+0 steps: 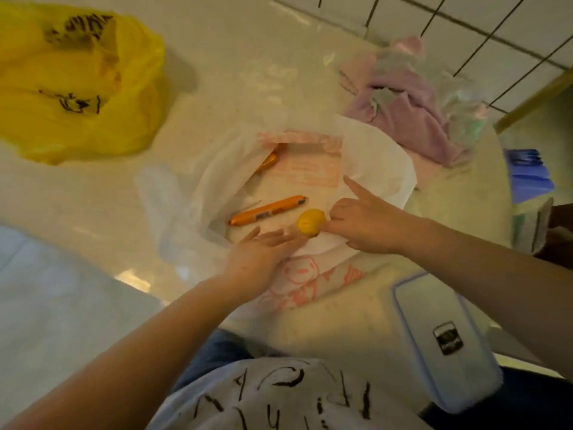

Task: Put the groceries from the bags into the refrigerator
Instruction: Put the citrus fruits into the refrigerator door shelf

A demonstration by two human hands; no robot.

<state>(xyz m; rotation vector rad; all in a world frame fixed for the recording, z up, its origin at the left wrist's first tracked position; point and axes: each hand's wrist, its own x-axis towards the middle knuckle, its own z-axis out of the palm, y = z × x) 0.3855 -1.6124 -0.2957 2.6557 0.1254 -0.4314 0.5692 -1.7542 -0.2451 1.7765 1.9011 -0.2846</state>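
Bare forearms, white shirt [279,398] with black scribbled lettering, blue trousers [214,352]

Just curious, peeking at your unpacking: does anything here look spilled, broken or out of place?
Nothing spilled or broken. The white bag lies flattened open, with an orange sausage loose on it. The right hand holds a small yellow fruit.
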